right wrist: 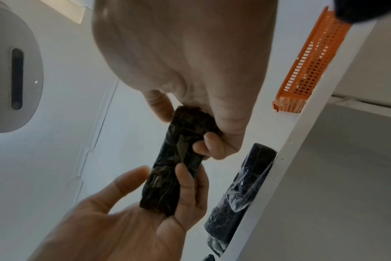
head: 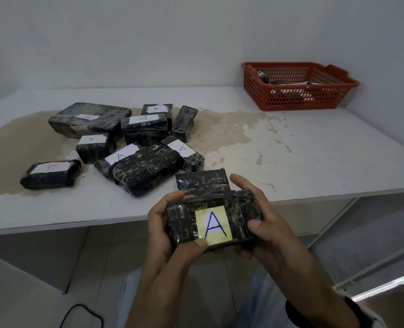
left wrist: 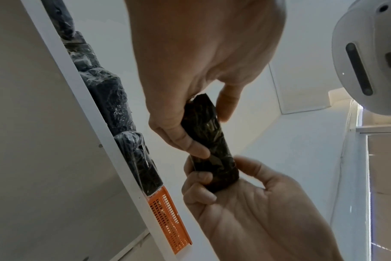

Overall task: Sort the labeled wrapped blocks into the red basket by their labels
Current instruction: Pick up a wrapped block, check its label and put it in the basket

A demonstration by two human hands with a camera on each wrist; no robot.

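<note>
Both hands hold an A-labelled block up for reading, in front of the table's near edge.

The left hand (head: pixel 170 229) and right hand (head: pixel 259 223) each grasp one end of the A-labelled block (head: pixel 214 220), thumbs on its face, fingers curled behind, label upward. It looks stiff and compact under glossy film, so probably slick; I judge gripping across the short ends, or wrapping the narrow sides as seen from the wrists, safest, and weight seems modest. Just beyond it an unlabelled wrapped block (head: pixel 202 181) lies near the table (head: pixel 314 150) edge. Farther left sits the pile of A and B blocks (head: pixel 130 140) on a stained patch. Farthest, at the right rear corner, stands the red basket (head: pixel 298 87), already holding some dark parcels.
</note>
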